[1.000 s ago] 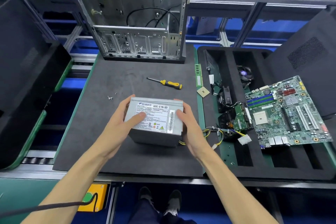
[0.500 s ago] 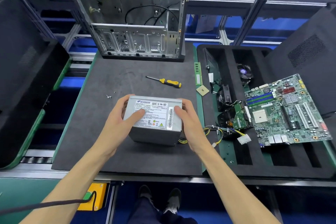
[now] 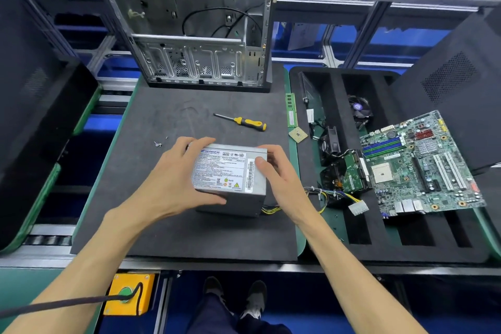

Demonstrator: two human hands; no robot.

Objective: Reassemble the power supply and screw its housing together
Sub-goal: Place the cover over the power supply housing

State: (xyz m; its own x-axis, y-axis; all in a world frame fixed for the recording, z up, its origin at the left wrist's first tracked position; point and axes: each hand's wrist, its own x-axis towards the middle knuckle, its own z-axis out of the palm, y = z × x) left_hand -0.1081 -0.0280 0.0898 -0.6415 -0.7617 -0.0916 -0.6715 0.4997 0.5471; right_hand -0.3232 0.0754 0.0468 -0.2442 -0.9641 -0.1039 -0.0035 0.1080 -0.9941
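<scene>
A: Mid-mat, on the grey foam mat (image 3: pixel 168 225): PSU (image 3: pixel 230 173), both hands on it?
B: Yep. Left hand (image 3: pixel 173 179) and right hand (image 3: pixel 276 173) curl round its ends.
A: Handling?
B: Prob heavy, stiff sheet-metal box, smooth, slick label. Grip the side walls, mind the wire bundle (image 3: pixel 322 195). Screws (image 3: pixel 158 143) and screwdriver (image 3: pixel 244 122) lie nearby.

Dull grey metal on the power supply (image 3: pixel 230 171), a glossy paper label on top; matt black foam mat (image 3: pixel 189 225) beneath; screwdriver (image 3: pixel 244 122) behind it, shiny plastic handle.
</scene>
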